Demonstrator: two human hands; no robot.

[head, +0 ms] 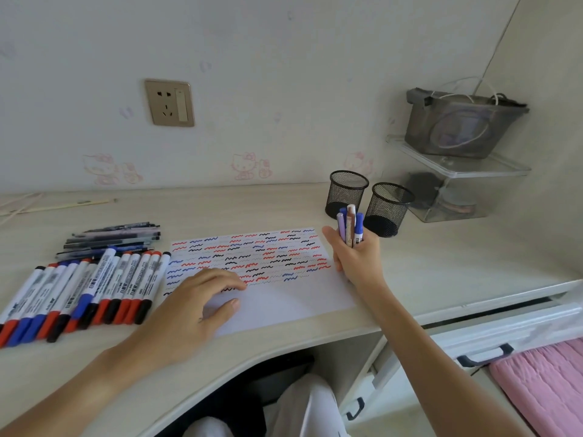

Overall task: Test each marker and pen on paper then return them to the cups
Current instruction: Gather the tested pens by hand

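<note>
Left hand: the left hand (202,299) is lying palm down with fingers relaxed and spread, pressing on the near left part of the white sheet of paper (284,298).
Paper: the sheet is lying flat on the pale wooden desk (441,263) between the two hands, its far half covered in rows of red, blue and black squiggles.
Right hand: the right hand (356,257) is gripping a small upright bundle of pens and a blue-capped marker (349,227), fingers curled round them, at the sheet's far right corner.
Marker row: white-barrelled markers with red, blue and black caps (82,291) are lying side by side to the left of the left hand.
Pen pile: dark slim pens (110,239) are lying just beyond the marker row.
Cups: two black wire-mesh cups (367,201) are standing close together just beyond the right hand.
</note>
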